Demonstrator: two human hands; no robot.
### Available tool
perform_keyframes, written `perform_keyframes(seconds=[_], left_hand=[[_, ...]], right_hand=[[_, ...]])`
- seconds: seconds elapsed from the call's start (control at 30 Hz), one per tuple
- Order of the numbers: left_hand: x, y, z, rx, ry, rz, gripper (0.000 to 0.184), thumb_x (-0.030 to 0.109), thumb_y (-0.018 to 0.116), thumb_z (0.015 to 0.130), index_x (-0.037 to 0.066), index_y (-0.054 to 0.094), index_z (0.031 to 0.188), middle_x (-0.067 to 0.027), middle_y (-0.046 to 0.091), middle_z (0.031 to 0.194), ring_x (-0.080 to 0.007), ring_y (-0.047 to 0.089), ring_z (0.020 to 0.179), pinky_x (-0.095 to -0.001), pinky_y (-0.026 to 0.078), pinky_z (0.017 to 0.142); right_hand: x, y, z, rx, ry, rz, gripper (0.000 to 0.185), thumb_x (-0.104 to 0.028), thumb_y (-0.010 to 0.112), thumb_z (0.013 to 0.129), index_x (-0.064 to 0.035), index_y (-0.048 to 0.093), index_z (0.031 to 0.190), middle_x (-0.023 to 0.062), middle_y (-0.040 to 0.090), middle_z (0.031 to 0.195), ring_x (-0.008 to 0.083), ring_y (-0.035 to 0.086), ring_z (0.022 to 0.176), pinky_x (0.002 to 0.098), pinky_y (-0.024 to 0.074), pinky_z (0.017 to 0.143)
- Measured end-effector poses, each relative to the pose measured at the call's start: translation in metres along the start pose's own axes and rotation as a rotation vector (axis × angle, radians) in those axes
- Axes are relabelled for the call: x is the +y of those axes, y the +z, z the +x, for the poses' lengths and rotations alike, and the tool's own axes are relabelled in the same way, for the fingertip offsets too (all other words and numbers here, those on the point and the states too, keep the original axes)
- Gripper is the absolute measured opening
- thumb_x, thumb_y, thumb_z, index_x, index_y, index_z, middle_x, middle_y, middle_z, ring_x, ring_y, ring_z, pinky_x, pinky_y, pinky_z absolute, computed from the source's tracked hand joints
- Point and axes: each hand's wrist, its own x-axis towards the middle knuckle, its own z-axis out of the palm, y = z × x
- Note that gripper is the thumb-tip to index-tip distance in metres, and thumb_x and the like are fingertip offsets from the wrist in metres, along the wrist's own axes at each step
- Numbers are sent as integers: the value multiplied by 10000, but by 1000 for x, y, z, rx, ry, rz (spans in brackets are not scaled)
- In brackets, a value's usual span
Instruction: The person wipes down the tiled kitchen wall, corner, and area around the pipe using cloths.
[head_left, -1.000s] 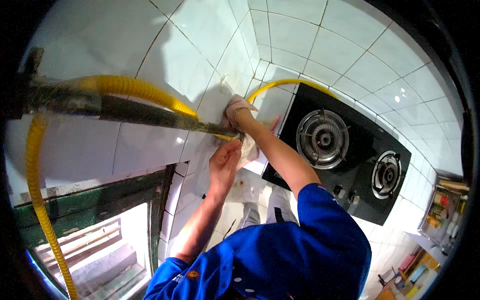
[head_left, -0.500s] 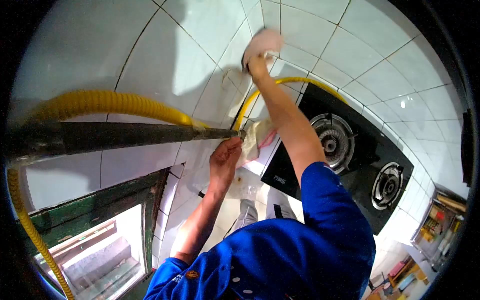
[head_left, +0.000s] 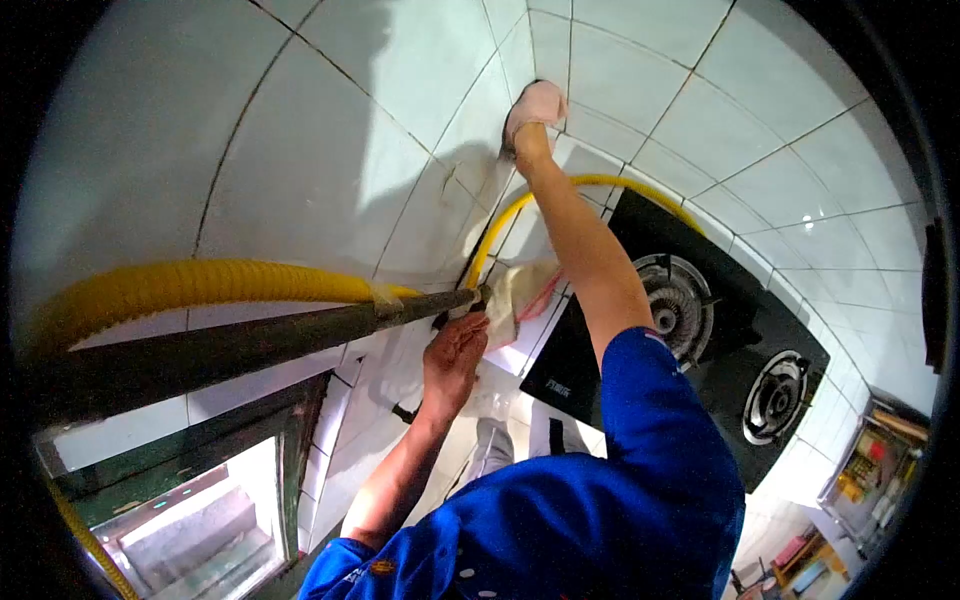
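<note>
My right hand [head_left: 533, 142] reaches up to the tiled wall corner, mostly covered by a pink cloth [head_left: 540, 103] that it presses against the tiles. Lower down, my left hand [head_left: 455, 360] is closed with curled fingers, just below the end of a dark pipe [head_left: 270, 335]. Its fingertips meet the edge of a crumpled whitish cloth or bag [head_left: 512, 300] with a reddish border. Whether they pinch it is hidden. Behind the pipe, a yellow corrugated hose [head_left: 240, 281] runs along the wall.
A black gas hob [head_left: 590, 350] with two burners sits under my right arm. A yellow hose [head_left: 600, 181] curves behind it. At lower left is a dark green window frame [head_left: 170, 425]. Shelves with assorted items [head_left: 875, 465] stand at far right.
My right hand and the pink cloth have shifted slightly down and right along the wall corner. The left hand sits slightly lower, and the view has tilted.
</note>
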Motion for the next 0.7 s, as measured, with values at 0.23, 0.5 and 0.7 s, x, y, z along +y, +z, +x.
perform_keyframes(seconds=[0.23, 0.5, 0.7], left_hand=[[-8, 2, 3, -16, -70, 23, 302, 75, 636, 970, -34, 624, 1251, -126, 679, 1214, -171, 642, 1102, -285, 500, 957], [-1, 4, 15, 51, -119, -33, 262, 18, 634, 960, -39, 650, 1215, -93, 691, 1150, -153, 647, 1052, -269, 494, 958], [-7, 6, 8, -2, -80, -79, 255, 44, 631, 971, -38, 655, 1211, -81, 693, 1146, -145, 644, 1053, -265, 493, 957]], right_hand=[[-15, -4, -64, -418, 26, -202, 242, -328, 809, 798, -199, 788, 1002, 16, 757, 1032, 135, 714, 925, 295, 587, 771], [-16, -5, -65, -392, -173, -137, 184, -276, 728, 812, -114, 748, 897, 90, 715, 959, 199, 692, 942, 331, 564, 786], [-15, -4, -72, -429, -107, -191, 167, -297, 773, 701, -150, 724, 762, 61, 668, 821, 200, 646, 832, 355, 537, 740]])
